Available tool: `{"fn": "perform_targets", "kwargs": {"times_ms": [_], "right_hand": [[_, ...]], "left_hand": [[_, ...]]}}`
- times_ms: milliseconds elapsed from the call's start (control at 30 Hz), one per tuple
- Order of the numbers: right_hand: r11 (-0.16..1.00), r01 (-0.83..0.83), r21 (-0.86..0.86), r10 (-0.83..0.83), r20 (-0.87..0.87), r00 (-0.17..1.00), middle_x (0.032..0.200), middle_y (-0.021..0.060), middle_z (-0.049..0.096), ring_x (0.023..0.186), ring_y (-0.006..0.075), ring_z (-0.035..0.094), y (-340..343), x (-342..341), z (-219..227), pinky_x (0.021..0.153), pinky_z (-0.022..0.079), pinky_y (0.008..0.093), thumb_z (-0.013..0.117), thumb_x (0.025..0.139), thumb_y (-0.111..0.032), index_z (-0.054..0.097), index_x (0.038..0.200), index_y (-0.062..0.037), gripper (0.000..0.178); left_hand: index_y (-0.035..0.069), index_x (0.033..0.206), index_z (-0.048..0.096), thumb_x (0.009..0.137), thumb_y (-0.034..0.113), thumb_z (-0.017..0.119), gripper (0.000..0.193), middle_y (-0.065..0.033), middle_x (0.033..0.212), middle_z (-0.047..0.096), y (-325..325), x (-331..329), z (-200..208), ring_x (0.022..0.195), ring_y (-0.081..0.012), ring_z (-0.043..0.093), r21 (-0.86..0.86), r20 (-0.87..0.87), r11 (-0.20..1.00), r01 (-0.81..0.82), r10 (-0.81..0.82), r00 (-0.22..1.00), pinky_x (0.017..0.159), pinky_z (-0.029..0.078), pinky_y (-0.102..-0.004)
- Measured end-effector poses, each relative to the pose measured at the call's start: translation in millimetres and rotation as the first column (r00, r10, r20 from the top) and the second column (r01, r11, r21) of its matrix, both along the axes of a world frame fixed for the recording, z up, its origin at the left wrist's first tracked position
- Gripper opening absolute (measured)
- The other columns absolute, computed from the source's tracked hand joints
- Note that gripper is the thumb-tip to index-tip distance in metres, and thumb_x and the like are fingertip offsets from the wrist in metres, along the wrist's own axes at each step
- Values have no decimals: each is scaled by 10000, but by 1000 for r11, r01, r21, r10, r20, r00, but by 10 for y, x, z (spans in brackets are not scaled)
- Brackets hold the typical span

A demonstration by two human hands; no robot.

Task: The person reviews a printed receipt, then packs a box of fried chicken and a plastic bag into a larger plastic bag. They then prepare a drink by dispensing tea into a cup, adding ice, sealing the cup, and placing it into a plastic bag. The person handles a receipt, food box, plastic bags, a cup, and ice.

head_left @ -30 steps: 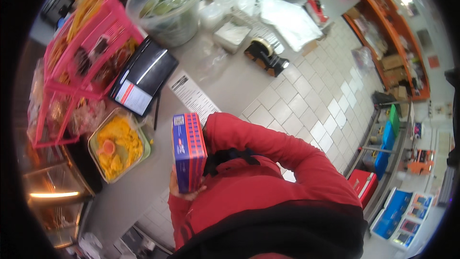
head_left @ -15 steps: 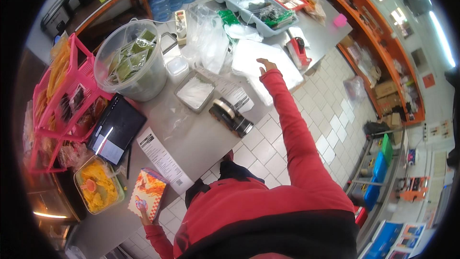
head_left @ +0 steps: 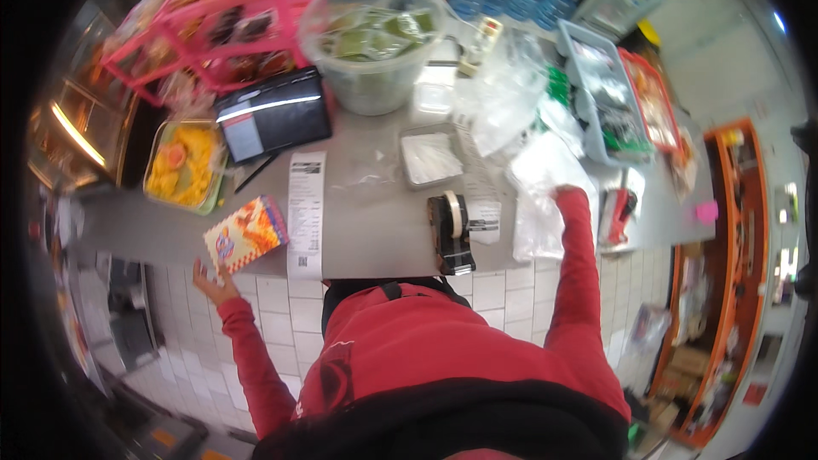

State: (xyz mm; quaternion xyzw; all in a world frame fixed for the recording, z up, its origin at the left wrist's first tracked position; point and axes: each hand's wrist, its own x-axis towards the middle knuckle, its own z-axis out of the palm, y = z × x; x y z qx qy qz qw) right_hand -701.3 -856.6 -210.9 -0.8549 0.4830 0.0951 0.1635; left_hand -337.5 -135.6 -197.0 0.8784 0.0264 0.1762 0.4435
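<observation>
A small printed cardboard box (head_left: 245,234) in orange, cream and blue lies at the table's front edge, left of the middle. Just below its near corner is my left hand (head_left: 215,284), open, fingers spread, a fingertip close to the box; I cannot tell if it touches. My right arm reaches forward, and my right hand (head_left: 569,192) rests on a pile of white plastic bags (head_left: 538,234). Its fingers are mostly hidden and blurred. Between the hands lie a long printed receipt (head_left: 306,213) and a black tape dispenser (head_left: 451,232).
A black tablet (head_left: 277,115) and a tub of yellow food (head_left: 185,166) stand at left, below a pink basket rack (head_left: 256,34). Behind are a clear bucket of green packets (head_left: 372,51) and a small white-filled container (head_left: 431,158). A red-and-white tool (head_left: 617,215) sits at right.
My view has turned, so the table now lies level across it. My left hand has come off the box and its fingers are spread. My right hand has come down onto the white bags, which look rumpled.
</observation>
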Motion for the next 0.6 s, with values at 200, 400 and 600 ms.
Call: {"fn": "perform_targets", "kwargs": {"times_ms": [200, 400, 600], "right_hand": [[920, 388, 55, -354, 544, 761, 798, 107, 636, 707, 239, 618, -185, -176, 419, 640, 491, 348, 657, 786, -218, 616, 909, -34, 224], [873, 447, 196, -311, 930, 197, 894, 130, 617, 739, 248, 624, 420, -94, 1334, 646, 510, 343, 634, 811, -232, 551, 1025, -27, 308], [963, 259, 72, -113, 983, 143, 991, 153, 598, 771, 256, 630, 2036, 742, 2215, 651, 529, 338, 611, 835, -246, 486, 1142, -21, 401]], "left_hand": [[-19, 1263, 400, 841, 74, 586, 471, -143, 1237, 461, -1050, -316, 698, 1172, -261, 432, -3, 167, 954, 301, -297, 940, 1020, 311, -368], [-11, 1196, 452, 850, 67, 563, 372, -123, 1139, 531, -1804, -502, 1016, 998, -213, 545, -172, 160, 752, 636, -616, 771, 916, 401, -335], [30, 1207, 471, 905, 51, 470, 303, -129, 1182, 529, -1950, -579, 1304, 997, -204, 569, -765, -57, 230, 601, -954, 293, 903, 413, -351]]}}
